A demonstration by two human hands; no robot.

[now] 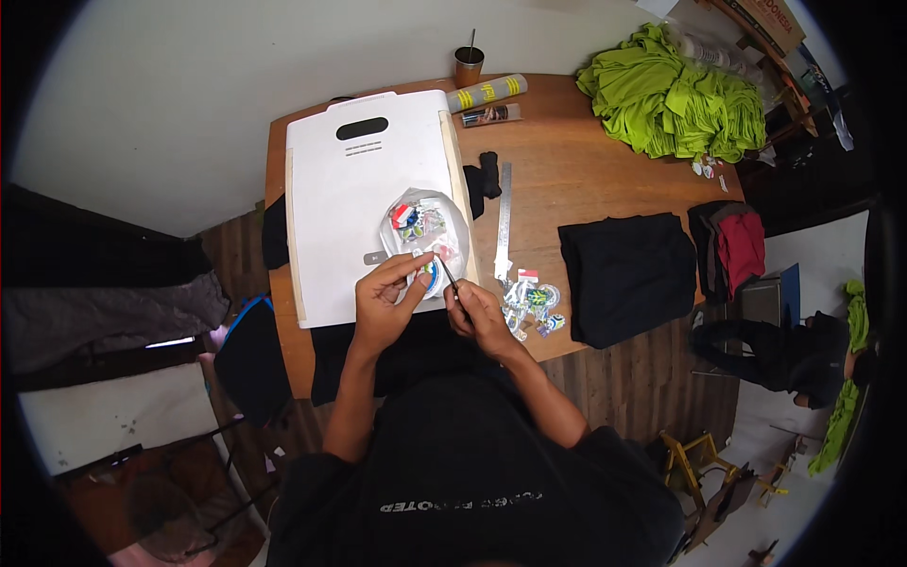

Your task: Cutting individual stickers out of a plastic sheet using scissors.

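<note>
A wooden bench [605,161] stood against a pale wall, green shirts [675,90] heaped at its far right corner, a white board [350,189] along its left edge. On the board's near edge, the left hand [385,302] pinched a sticker sheet [427,231]; the right hand [480,317] gripped a thin blade [448,274]. Cutting well probably called for short strokes away from the fingers.

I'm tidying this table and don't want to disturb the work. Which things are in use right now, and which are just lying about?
In use:
left hand holding a small round sticker
right hand holding a thin dark tool
clear bag of stickers
white board

Lying about:
metal ruler
loose stickers
folded black cloth
green shirts
cup
</note>
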